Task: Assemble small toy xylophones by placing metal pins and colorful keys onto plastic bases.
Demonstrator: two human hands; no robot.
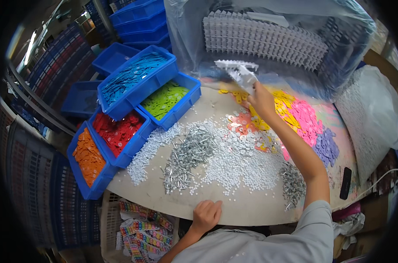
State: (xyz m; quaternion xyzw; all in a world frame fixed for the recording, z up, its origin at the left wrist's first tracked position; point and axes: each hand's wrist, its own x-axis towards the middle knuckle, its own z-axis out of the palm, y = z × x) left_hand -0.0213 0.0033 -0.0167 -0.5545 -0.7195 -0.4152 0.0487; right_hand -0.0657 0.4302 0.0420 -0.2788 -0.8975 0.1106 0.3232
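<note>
My right hand point(262, 104) is stretched out over the far part of the table, fingers closed on a white toothed plastic piece point(242, 75). The piece is tilted and partly blurred. Below that hand lie yellow flat pieces point(284, 105), with pink pieces point(306, 120) to their right. My left hand point(206, 215) rests curled at the table's front edge, with nothing seen in it. Ahead of it spread heaps of small white round pieces point(247, 171) and small silvery metal pins point(188, 153).
Blue bins stand at the left, holding blue pieces point(135, 74), green pieces point(166, 101), red pieces point(119, 133) and orange pieces point(88, 154). Stacked white toothed pieces point(265, 39) fill a clear plastic bag at the back. Purple pieces point(326, 147) and a black oblong object point(346, 183) lie at the right.
</note>
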